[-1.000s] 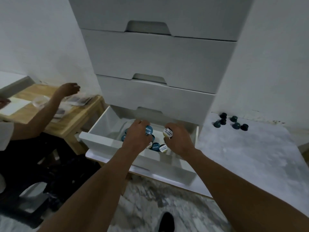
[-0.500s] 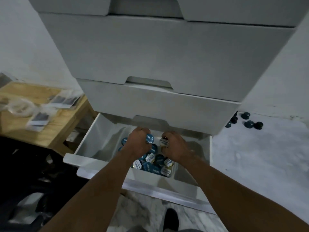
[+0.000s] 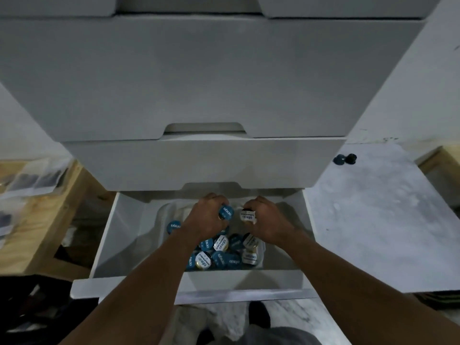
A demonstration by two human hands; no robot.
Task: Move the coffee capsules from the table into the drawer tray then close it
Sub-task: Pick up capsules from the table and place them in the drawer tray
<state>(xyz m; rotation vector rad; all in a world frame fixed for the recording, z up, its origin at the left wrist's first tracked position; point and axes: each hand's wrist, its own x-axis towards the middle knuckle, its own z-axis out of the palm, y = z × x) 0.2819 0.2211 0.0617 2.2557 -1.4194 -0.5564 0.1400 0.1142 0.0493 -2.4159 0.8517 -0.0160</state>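
The bottom white drawer (image 3: 104,247) is pulled open below me. A pale tray (image 3: 161,215) in it carries a heap of blue and white coffee capsules (image 3: 225,256). My left hand (image 3: 206,220) hovers over the heap and grips a blue-lidded capsule (image 3: 226,212). My right hand (image 3: 267,224) is beside it, fingers curled round a white-lidded capsule (image 3: 247,215). Two dark capsules (image 3: 344,159) stand on the grey marbled table (image 3: 373,220) at the right, by the cabinet's corner.
Closed white drawers (image 3: 199,83) tower above the open one and overhang its back. A wooden table (image 3: 32,220) with plastic sachets (image 3: 34,179) lies to the left. A wooden edge (image 3: 438,155) shows at far right. My shoe (image 3: 258,317) is on the marble floor below.
My view has moved closer and more directly over the drawer. Both hands have stayed over the capsule heap with their capsules. Fewer table capsules show, the rest hidden by the cabinet.
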